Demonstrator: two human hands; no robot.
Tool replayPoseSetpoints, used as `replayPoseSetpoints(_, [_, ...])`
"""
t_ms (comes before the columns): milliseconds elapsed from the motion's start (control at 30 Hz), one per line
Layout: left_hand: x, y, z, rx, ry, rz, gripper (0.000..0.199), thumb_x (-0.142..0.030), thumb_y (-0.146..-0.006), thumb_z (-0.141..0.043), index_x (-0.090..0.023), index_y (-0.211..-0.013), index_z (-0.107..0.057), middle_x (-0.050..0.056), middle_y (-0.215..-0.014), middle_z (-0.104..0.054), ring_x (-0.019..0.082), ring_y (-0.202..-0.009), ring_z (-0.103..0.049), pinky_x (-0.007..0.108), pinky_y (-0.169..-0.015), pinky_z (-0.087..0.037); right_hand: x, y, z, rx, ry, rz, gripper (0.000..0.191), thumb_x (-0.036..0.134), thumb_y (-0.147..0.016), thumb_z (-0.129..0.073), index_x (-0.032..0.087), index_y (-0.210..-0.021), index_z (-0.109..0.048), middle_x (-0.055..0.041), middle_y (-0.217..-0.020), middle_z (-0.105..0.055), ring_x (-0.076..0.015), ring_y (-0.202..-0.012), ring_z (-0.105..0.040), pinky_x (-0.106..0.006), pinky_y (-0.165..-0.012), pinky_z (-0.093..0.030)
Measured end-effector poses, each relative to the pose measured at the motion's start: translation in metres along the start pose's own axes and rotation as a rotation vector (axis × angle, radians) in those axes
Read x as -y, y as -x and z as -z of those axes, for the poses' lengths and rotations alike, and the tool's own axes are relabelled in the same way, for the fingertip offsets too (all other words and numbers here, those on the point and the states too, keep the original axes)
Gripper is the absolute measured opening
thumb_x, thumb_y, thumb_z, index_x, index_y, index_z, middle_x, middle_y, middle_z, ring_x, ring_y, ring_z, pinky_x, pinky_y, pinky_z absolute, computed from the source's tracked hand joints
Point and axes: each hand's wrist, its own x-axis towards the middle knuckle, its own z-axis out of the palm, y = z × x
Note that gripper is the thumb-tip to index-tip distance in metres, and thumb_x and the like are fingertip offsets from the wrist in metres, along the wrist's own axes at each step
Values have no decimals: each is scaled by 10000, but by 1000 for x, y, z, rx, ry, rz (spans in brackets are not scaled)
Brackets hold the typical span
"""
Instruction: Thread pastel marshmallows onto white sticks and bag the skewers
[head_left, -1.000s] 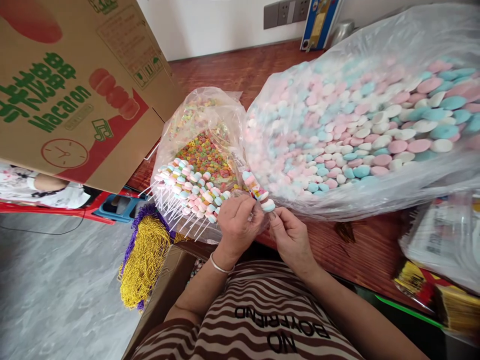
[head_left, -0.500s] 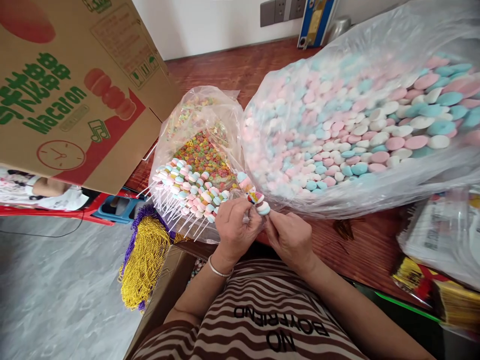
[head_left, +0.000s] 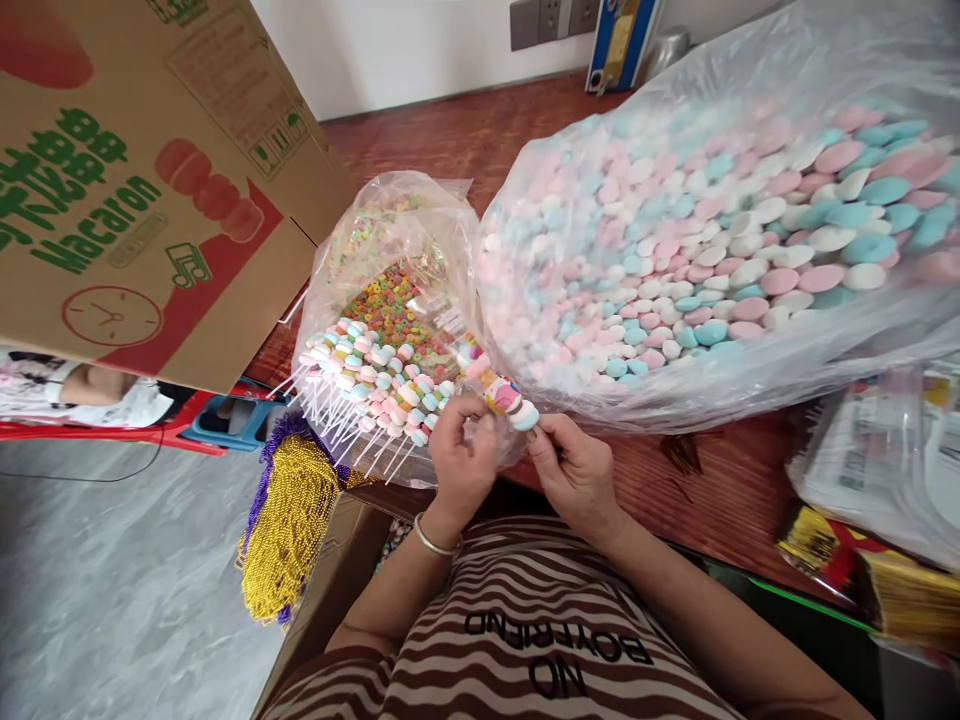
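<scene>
A candy skewer in a clear printed wrapper (head_left: 504, 393) lies between my two hands, its white and blue end towards the right. My left hand (head_left: 463, 448) is closed on the wrapper's near side, fingertips curled in. My right hand (head_left: 571, 468) pinches the skewer's lower right end between thumb and forefinger. Just left of my hands, many candy skewers on white sticks (head_left: 375, 380) rest on a clear bag of small coloured ring candies (head_left: 390, 300). A large clear bag of pink, white and blue candies (head_left: 697, 270) fills the right side.
A big Macaron carton (head_left: 150, 200) stands at the left. Gold and purple bead strands (head_left: 289, 520) hang by an open box (head_left: 330, 570). Plastic packets (head_left: 885, 460) lie at the right on the red-brown table (head_left: 720, 480). A person's arm shows at far left.
More of the printed wrapper now shows, stretched up and left over the ring candies. My left hand has shifted slightly left, and the gap between my hands has widened.
</scene>
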Motion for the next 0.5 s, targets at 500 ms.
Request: replayPoseSetpoints(500, [-31, -35, -43, 200, 870, 553, 360, -486, -833, -789, -189, -960, -630, -92, -610, -442, 53, -509, -467, 260, -741, -571, 10, -10, 6, 333, -409, -289, 309, 412, -993, -504, 221, -750, -518, 66, -561, -383, -103, -490, -337, -237, -475, -309])
